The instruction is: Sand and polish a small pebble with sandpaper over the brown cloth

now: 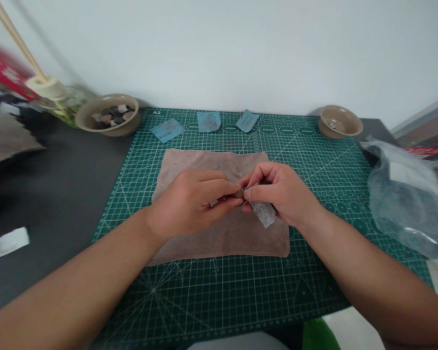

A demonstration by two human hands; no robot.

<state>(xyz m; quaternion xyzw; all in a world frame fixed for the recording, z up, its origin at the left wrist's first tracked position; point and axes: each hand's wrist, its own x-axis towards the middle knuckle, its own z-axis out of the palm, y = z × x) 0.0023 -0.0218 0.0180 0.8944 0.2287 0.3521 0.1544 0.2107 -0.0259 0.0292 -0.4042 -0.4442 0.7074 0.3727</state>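
Object (238,194) between fingertips (235,186) of left hand (191,201)

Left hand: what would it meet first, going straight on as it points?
The left hand, pinching a small brown piece, would probably meet the right hand first; exact depth is unclear.

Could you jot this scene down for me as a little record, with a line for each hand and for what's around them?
Left hand: the left hand pinches a small brown piece
Right hand: the right hand holds a grey scrap, fingertips at the brown piece
Beneath: pinkish-brown cloth on a green cutting mat
Behind cloth: three blue slips
Back left: bowl of dark and pinkish chunks
Back right: second bowl; contents unclear
Far right: clear plastic bag
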